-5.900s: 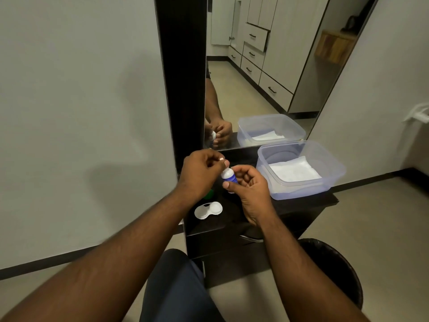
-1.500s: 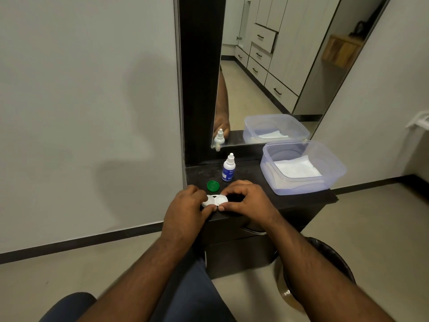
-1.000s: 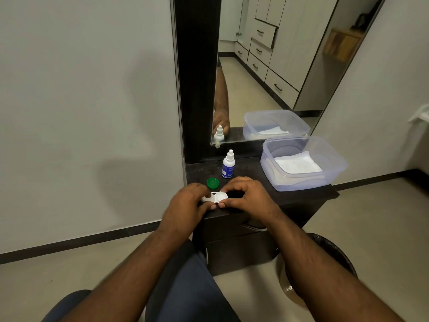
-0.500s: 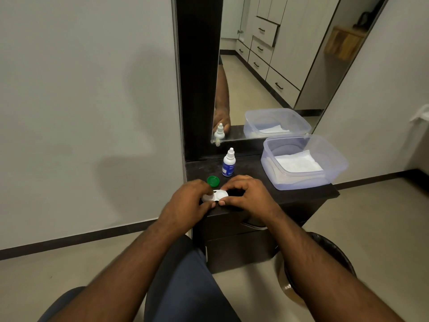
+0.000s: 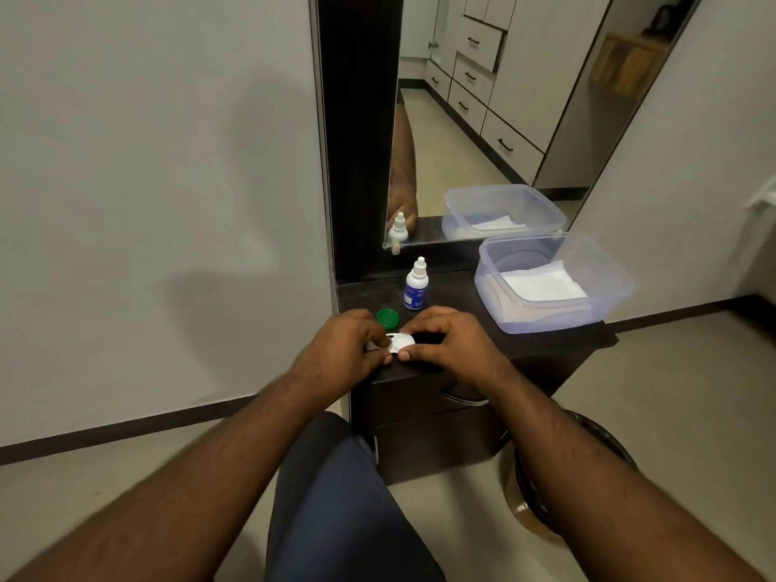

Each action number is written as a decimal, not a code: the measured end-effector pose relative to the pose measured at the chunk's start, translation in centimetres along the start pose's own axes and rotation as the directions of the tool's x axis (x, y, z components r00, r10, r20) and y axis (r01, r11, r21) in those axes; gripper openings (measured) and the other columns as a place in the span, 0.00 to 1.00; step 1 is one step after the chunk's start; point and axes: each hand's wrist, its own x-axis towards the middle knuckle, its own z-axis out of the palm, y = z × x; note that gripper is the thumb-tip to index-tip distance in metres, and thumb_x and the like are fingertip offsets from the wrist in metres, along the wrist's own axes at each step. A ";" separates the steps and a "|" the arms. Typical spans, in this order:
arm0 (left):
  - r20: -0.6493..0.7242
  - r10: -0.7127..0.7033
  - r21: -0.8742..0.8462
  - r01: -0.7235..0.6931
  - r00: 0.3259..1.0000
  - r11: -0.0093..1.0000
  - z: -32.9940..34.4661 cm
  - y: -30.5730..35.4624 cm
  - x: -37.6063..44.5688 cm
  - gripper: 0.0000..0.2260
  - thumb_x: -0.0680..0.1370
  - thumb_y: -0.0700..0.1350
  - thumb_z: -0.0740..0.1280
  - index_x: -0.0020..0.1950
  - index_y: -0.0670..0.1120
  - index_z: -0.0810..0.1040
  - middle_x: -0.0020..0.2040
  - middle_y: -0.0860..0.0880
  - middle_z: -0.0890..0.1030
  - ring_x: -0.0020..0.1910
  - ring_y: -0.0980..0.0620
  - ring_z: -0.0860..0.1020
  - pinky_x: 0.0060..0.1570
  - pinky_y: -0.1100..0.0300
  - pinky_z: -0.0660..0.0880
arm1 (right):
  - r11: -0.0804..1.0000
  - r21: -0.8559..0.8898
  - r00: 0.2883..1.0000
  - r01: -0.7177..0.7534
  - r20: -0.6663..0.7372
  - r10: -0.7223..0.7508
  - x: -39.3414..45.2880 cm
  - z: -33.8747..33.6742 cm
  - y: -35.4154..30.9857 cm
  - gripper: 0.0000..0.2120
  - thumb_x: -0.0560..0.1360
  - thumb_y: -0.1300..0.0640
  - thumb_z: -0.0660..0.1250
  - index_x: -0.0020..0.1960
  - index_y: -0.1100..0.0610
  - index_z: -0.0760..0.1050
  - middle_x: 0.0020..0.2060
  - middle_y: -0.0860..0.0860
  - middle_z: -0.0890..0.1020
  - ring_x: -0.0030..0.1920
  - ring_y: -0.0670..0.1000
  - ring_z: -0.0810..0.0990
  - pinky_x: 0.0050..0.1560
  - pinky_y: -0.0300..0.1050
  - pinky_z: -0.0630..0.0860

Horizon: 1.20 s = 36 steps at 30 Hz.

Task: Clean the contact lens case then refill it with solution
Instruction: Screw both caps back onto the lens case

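The white contact lens case [image 5: 399, 342] lies near the front edge of the dark dresser top [image 5: 462, 304]. My left hand [image 5: 344, 350] pinches its left end and hides that half. My right hand [image 5: 453, 346] pinches its right side with thumb and curled fingers. A green lens-case cap [image 5: 387, 318] lies just behind my left hand. The small solution bottle [image 5: 415, 285], white with a blue label and capped, stands upright behind the cap.
A clear plastic tub [image 5: 550, 283] with a white tissue inside sits on the right of the dresser. A mirror [image 5: 483, 119] rises behind. A dark waste bin [image 5: 579, 476] stands on the floor at the lower right. My knee [image 5: 336, 497] is under the front edge.
Earlier both hands held the solution bottle in the air; it now stands on the dresser. Over the last second both hands stay on the case with only small finger shifts.
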 end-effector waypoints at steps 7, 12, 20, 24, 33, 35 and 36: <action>-0.018 -0.020 0.016 0.020 1.000 1.000 -0.1 0.5 -0.4 0.12 0.73 0.47 0.73 0.54 0.45 0.83 0.53 0.48 0.79 0.50 0.52 0.77 0.50 0.59 0.75 | 0.998 0.023 0.997 -0.064 0.047 0.063 0.8 -1.3 -0.9 0.14 0.77 0.58 0.64 0.62 0.49 0.77 0.60 0.47 0.78 0.59 0.41 0.74 0.63 0.39 0.70; -0.032 -0.037 0.005 0.037 0.999 0.999 0.0 0.6 -0.5 0.12 0.72 0.47 0.74 0.53 0.45 0.83 0.51 0.47 0.80 0.48 0.51 0.77 0.49 0.56 0.76 | 0.955 -0.294 0.971 0.034 0.237 0.039 2.4 -1.4 -2.0 0.18 0.78 0.62 0.61 0.66 0.51 0.73 0.62 0.53 0.77 0.62 0.50 0.73 0.62 0.39 0.66; -0.011 -0.045 0.029 0.045 0.999 0.999 -0.1 0.4 -0.5 0.14 0.73 0.48 0.73 0.56 0.45 0.82 0.53 0.47 0.80 0.50 0.51 0.77 0.50 0.55 0.75 | 0.900 -0.435 0.968 0.030 0.236 0.082 0.7 -3.5 -1.6 0.09 0.72 0.53 0.71 0.51 0.55 0.82 0.54 0.50 0.78 0.54 0.48 0.76 0.55 0.42 0.73; -0.004 -0.052 0.035 0.052 0.999 0.998 -0.1 0.4 -0.4 0.13 0.73 0.48 0.73 0.56 0.46 0.82 0.52 0.47 0.79 0.49 0.52 0.76 0.49 0.56 0.75 | 0.913 -0.406 0.957 -0.038 0.249 0.151 0.3 -4.2 -2.2 0.06 0.71 0.56 0.73 0.47 0.53 0.78 0.48 0.47 0.78 0.49 0.48 0.78 0.49 0.40 0.75; -0.030 -0.076 -0.001 0.076 0.997 0.997 -0.1 0.5 -0.7 0.15 0.72 0.49 0.74 0.56 0.46 0.81 0.51 0.49 0.79 0.45 0.57 0.71 0.43 0.64 0.67 | 0.941 0.288 0.981 -0.177 -0.029 0.193 -1.3 -2.4 -2.3 0.12 0.67 0.62 0.76 0.49 0.53 0.81 0.46 0.47 0.84 0.48 0.45 0.82 0.49 0.37 0.78; -0.015 -0.085 0.014 0.085 0.996 0.996 -0.2 0.5 -0.7 0.15 0.72 0.49 0.73 0.57 0.47 0.80 0.51 0.49 0.78 0.44 0.57 0.71 0.43 0.64 0.67 | 0.917 0.370 0.983 -0.153 -0.043 0.181 -1.4 -1.4 -1.8 0.10 0.65 0.64 0.77 0.43 0.56 0.80 0.45 0.49 0.85 0.48 0.46 0.83 0.51 0.40 0.79; -0.009 -0.086 0.026 0.086 0.996 0.996 -0.3 0.4 -0.6 0.16 0.72 0.50 0.73 0.58 0.47 0.80 0.51 0.49 0.78 0.45 0.57 0.71 0.43 0.64 0.68 | 0.910 0.388 0.984 -0.143 -0.040 0.172 -1.4 -1.0 -1.5 0.10 0.64 0.66 0.77 0.41 0.56 0.79 0.45 0.50 0.85 0.49 0.46 0.83 0.52 0.41 0.78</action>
